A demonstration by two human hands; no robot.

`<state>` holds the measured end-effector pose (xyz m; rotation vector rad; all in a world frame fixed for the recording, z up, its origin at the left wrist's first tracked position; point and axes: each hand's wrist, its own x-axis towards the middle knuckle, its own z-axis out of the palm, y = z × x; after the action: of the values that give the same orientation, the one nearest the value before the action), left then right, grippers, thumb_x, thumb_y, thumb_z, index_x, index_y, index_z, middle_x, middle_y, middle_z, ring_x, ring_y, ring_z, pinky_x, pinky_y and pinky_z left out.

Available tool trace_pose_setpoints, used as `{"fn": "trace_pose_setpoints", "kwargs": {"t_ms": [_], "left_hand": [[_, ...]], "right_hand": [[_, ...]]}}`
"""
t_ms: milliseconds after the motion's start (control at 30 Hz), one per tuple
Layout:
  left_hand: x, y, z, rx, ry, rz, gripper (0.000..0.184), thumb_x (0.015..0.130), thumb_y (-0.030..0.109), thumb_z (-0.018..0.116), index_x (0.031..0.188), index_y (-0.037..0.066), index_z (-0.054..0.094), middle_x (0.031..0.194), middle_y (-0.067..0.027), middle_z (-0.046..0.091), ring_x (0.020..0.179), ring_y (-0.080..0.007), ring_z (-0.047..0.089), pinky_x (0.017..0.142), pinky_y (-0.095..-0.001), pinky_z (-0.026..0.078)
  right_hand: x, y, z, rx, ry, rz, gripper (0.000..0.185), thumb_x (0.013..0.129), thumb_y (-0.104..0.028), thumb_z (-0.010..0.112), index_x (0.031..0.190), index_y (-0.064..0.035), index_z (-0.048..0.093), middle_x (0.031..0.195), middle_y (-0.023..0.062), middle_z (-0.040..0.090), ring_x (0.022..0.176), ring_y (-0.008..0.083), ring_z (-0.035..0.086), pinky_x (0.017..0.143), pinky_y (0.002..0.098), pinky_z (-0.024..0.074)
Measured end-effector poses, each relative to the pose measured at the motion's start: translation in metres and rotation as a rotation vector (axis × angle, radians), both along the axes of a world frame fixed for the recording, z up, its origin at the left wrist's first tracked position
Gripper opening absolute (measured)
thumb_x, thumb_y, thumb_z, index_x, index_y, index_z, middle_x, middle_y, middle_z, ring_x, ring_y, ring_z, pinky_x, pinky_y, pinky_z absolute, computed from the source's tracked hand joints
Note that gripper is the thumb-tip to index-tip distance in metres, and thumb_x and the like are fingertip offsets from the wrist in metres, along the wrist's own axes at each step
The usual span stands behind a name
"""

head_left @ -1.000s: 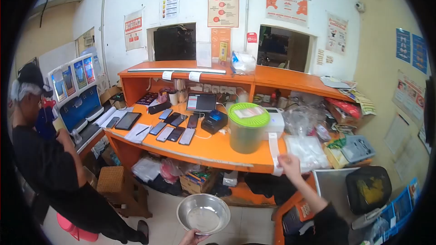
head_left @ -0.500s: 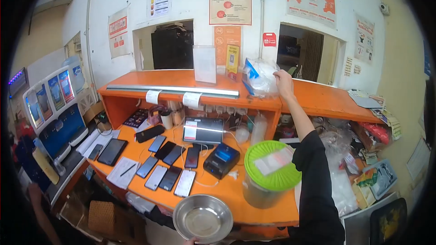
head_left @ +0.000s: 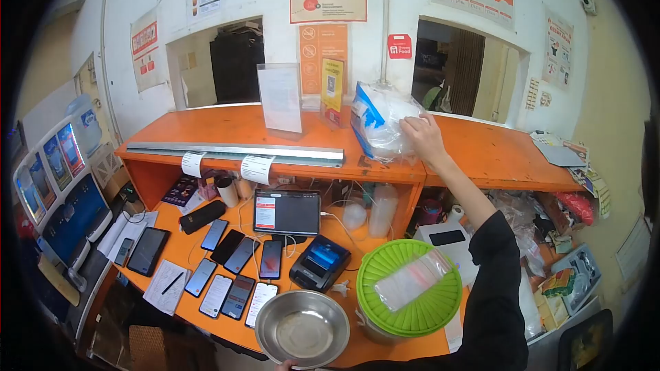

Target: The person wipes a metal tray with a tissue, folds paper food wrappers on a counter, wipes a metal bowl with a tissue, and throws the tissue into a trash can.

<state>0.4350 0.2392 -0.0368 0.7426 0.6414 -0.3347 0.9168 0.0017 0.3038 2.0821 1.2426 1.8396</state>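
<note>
My right hand is at the right side of a clear and blue plastic bag on the orange upper shelf, its fingers closed on the plastic. Only the fingertips of my left hand show, at the bottom edge, gripping the rim of an empty steel bowl. Beneath my right arm stands a tub with a green lid, and a flat clear plastic packet lies on that lid. Left of the tub is a black device with a lit blue screen.
Several phones lie on the orange counter beside a tablet and a notepad. A sign holder and a metal strip rest on the upper shelf. Plastic bags and a grey tray are at the right.
My right hand has gone from the white paper strip by the counter's edge up to the plastic bag and closed on it. The view has moved nearer the counter, and the co-worker is out of sight.
</note>
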Motion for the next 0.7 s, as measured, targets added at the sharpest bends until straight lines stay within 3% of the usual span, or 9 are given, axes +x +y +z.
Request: {"fn": "trace_pose_setpoints", "kwargs": {"t_ms": [200,400,600,700], "left_hand": [[0.023,-0.006,0.004,0.036,-0.011,-0.031,0.061,0.082,0.035,0.048,0.132,0.005,0.029,0.118,-0.0192,0.050,0.102,-0.0318,0.055,0.090,-0.0426,0.045],[0.030,-0.013,0.004,0.036,-0.027,-0.042,0.058,0.082,0.029,0.046,0.131,0.004,0.028,0.119,-0.0195,0.048,0.103,-0.0320,0.054,0.089,-0.0423,0.046],[0.024,-0.011,0.001,0.039,-0.026,-0.031,0.056,0.082,0.023,0.044,0.131,0.003,0.026,0.120,-0.0199,0.046,0.104,-0.0322,0.053,0.088,-0.0420,0.047],[0.020,-0.009,0.000,0.032,-0.018,-0.021,0.055,0.082,0.020,0.044,0.131,0.002,0.025,0.121,-0.0201,0.045,0.104,-0.0323,0.053,0.088,-0.0418,0.048]], "right_hand": [[0.002,-0.003,-0.004,0.016,0.029,0.021,0.018,0.075,-0.010,0.051,0.092,-0.0068,0.057,0.094,0.0063,0.064,0.085,0.0169,0.062,0.085,0.0349,0.0404],[-0.002,-0.001,0.000,0.025,0.069,0.066,0.015,0.076,-0.010,0.054,0.089,-0.0074,0.058,0.087,0.0052,0.063,0.082,0.0184,0.061,0.083,0.0366,0.0394],[-0.006,0.012,0.007,0.272,0.496,0.089,0.003,0.076,-0.010,0.058,0.078,-0.0080,0.058,0.086,0.0050,0.057,0.087,0.0212,0.054,0.080,0.0381,0.0360],[0.001,0.016,0.006,0.238,0.470,0.058,0.001,0.076,-0.008,0.056,0.076,-0.0068,0.057,0.087,0.0067,0.053,0.090,0.0224,0.052,0.079,0.0400,0.0343]]}}
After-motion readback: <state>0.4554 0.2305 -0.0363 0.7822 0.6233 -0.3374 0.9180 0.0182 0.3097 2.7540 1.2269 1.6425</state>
